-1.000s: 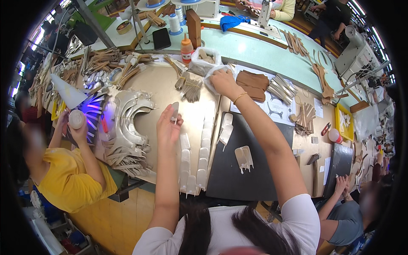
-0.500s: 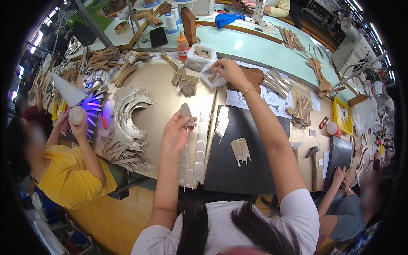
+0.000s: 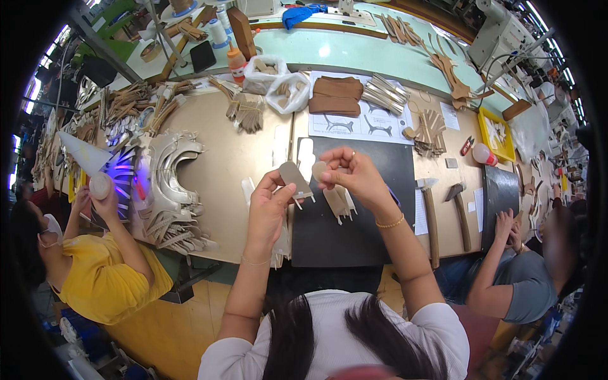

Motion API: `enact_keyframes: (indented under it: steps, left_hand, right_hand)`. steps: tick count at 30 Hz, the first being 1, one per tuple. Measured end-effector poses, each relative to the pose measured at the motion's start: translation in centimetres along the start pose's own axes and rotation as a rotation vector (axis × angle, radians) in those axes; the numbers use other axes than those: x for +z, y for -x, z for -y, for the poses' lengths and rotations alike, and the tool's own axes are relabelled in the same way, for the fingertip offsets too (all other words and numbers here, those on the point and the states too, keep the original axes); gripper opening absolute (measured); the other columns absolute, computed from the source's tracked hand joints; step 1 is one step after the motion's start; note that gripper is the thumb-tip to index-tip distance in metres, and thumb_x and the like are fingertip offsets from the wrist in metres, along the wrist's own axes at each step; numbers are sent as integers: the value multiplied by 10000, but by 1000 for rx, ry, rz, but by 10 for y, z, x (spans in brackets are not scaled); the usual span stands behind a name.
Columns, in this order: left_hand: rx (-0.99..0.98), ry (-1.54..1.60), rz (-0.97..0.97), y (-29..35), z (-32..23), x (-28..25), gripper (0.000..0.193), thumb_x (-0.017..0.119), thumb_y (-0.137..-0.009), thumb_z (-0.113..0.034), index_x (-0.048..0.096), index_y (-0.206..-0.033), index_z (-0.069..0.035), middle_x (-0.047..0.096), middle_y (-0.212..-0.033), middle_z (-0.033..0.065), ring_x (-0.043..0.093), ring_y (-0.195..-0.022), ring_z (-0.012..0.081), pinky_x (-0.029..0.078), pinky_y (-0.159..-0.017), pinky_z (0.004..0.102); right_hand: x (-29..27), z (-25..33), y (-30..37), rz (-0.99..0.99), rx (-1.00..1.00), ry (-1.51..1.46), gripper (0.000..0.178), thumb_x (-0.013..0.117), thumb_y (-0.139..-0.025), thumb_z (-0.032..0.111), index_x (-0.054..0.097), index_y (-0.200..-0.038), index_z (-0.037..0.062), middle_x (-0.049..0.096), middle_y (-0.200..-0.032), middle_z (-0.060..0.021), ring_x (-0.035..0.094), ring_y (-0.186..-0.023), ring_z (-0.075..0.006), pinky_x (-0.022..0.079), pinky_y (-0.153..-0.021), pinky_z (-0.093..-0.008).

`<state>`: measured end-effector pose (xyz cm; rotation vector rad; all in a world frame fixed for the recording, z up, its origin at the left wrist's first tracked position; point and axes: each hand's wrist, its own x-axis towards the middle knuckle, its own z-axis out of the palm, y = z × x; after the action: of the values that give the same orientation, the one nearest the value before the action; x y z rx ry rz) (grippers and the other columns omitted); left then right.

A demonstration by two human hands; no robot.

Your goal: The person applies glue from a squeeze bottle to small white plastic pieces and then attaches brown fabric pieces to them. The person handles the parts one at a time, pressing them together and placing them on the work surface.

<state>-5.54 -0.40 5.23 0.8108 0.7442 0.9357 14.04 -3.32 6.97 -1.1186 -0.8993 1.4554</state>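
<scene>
Both hands have come back from the bags toward me and now meet above the black mat (image 3: 373,234). My left hand (image 3: 269,209) pinches a grey tab (image 3: 295,176) between thumb and fingertips, the other fingers curled. My right hand (image 3: 354,174) is closed on a small tan piece (image 3: 318,170), just beside the tab, the two nearly touching. Under my right hand lie tan strips (image 3: 339,201) on the mat. Two hammers (image 3: 429,215) rest to the right of it.
</scene>
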Motion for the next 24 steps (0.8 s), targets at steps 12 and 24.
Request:
enact_keyframes:
  steps: [12,24]
  left_hand:
    - [-3,-180,36,25,0,28,288,593,-834,-20,521,-1107,35,563,-1005,83,596,-845,124,544,-679,248]
    - [-43,-182,75,36,-6,28,280,593,-836,7,542,-1110,35,572,-1014,79,603,-837,107,521,-698,219]
  right_hand:
    - [12,-4,44,-69,-104,274,153,689,-804,113,629,-859,-18,635,-751,-36,587,-627,-78,470,-550,-217]
    - [19,7,44,-122,-206,523,157,721,-768,134,646,-806,2,630,-695,-30,549,-600,-66,445,-540,-218]
